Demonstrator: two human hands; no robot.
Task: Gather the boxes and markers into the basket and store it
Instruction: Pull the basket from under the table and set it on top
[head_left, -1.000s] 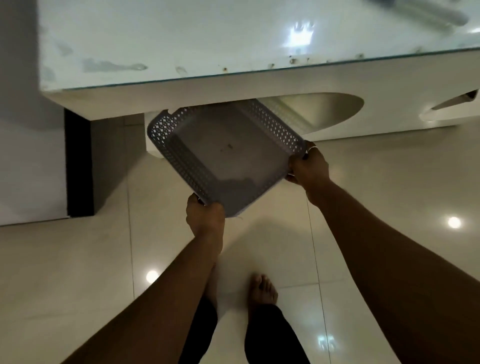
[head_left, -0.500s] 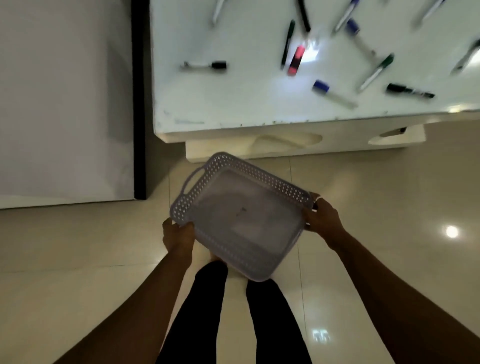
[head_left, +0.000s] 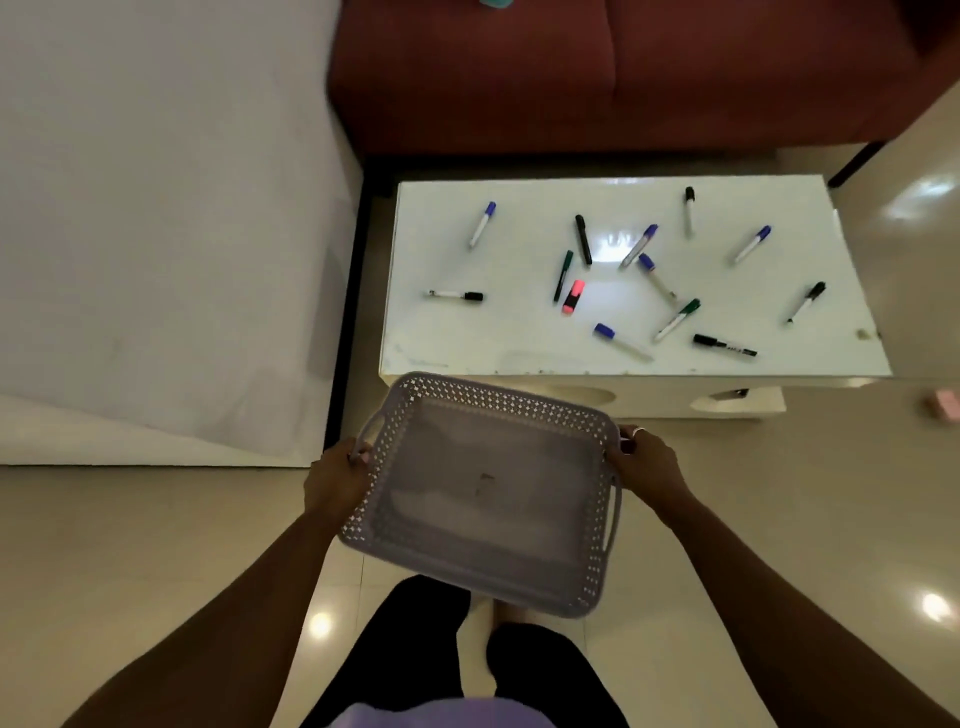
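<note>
I hold a grey perforated basket (head_left: 592, 582) in front of me, just short of the table's near edge. It has nothing in it. My left hand (head_left: 335, 480) grips its left rim and my right hand (head_left: 647, 467) grips its right rim. Several markers lie scattered on the white table top (head_left: 436, 338): a pink highlighter (head_left: 572, 297), a black marker (head_left: 583, 239), a blue-capped marker (head_left: 483, 223), a green-capped marker (head_left: 677, 319). No boxes show on the table.
A dark red sofa (head_left: 623, 73) stands behind the low table. A white wall panel (head_left: 156, 234) fills the left. A small pink object (head_left: 945, 404) lies on the tiled floor at the right. My legs are below the basket.
The basket came out from under the table and rose in front of me. The view lifted from the table's underside to its whole top and the sofa.
</note>
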